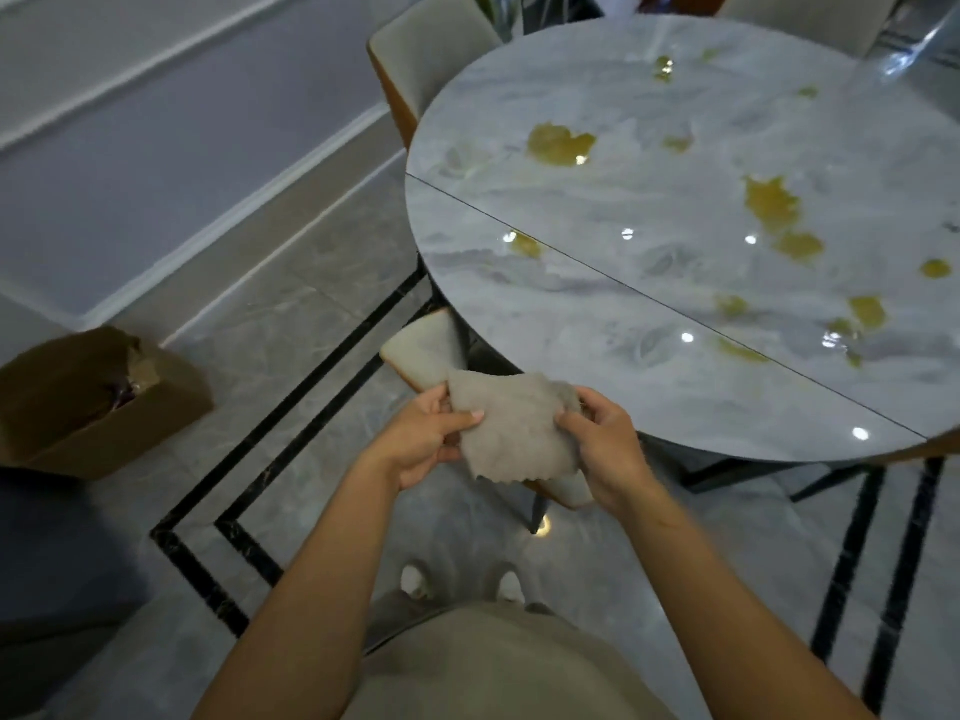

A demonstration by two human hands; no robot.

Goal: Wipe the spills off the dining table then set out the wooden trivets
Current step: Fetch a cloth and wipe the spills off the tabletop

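A grey cloth [511,423] hangs spread between both hands, in front of the near left edge of the round marble dining table [597,324]. My left hand [426,439] pinches its left edge with thumb on top. My right hand [605,449] grips its right edge. Several yellow spills lie on the table top, the largest [558,144] toward the far left and another [771,202] toward the right. No wooden trivets are in sight.
A chair seat [423,353] pokes out from under the table just beyond my hands. Another chair [421,54] stands at the table's far left. An open cardboard box [93,402] sits on the tiled floor at left.
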